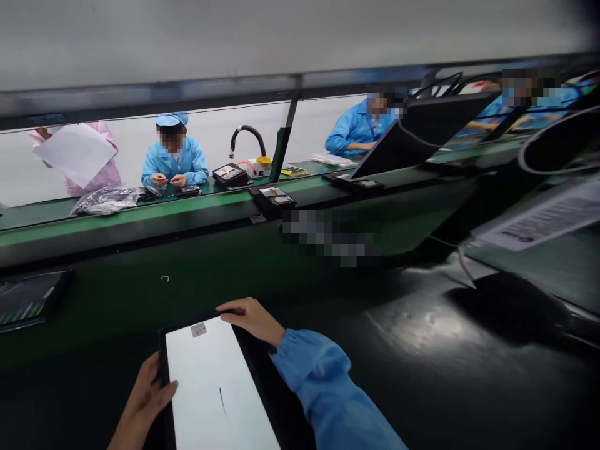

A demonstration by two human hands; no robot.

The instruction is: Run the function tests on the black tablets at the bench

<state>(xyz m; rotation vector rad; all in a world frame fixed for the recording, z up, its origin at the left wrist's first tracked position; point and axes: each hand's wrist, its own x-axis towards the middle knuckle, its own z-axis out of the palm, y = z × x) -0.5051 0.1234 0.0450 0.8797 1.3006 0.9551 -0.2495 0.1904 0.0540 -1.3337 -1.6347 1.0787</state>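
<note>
A black-framed panel with a bright white face lies or is held in front of me. It has a small grey label near its top edge and a thin dark mark in the middle. My left hand grips its left edge, thumb on the front. At the top right corner, my right hand holds the frame, fingers over the upper edge. A blue sleeve covers my right arm. The panel's bottom runs out of view.
Beyond the dark green bench, people in blue sit along a conveyor carrying black trays. A dark device lies at left. A tilted monitor, cables and a hanging tag stand at right.
</note>
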